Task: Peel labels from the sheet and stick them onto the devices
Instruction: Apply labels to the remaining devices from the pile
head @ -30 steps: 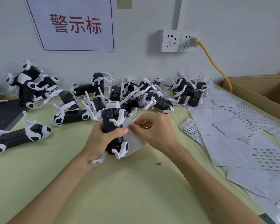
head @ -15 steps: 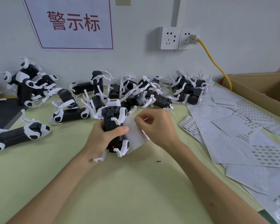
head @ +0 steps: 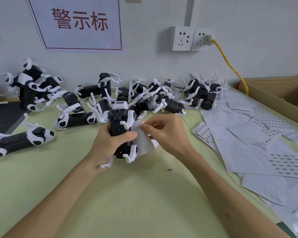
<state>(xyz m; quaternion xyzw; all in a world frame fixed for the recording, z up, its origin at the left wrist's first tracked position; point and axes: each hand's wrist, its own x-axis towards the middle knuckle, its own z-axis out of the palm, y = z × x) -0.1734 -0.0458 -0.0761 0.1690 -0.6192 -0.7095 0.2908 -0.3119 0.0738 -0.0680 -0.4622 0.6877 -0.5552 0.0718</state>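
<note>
Unmoved, left hand (head: 108,143) grips one device (head: 118,124), right hand (head: 167,133) one sheet (head: 143,143).

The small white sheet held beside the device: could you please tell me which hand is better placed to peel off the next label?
Right, probably. The right hand pinches the sheet at its top edge, while the left hand grips the device and its thumb pins the sheet.

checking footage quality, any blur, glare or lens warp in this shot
Head view: soft even light, faint shadows on the table; wide-angle warp tilts the wall sign and sockets; the held device is sharp; print on the label sheets is too small to read.
</note>
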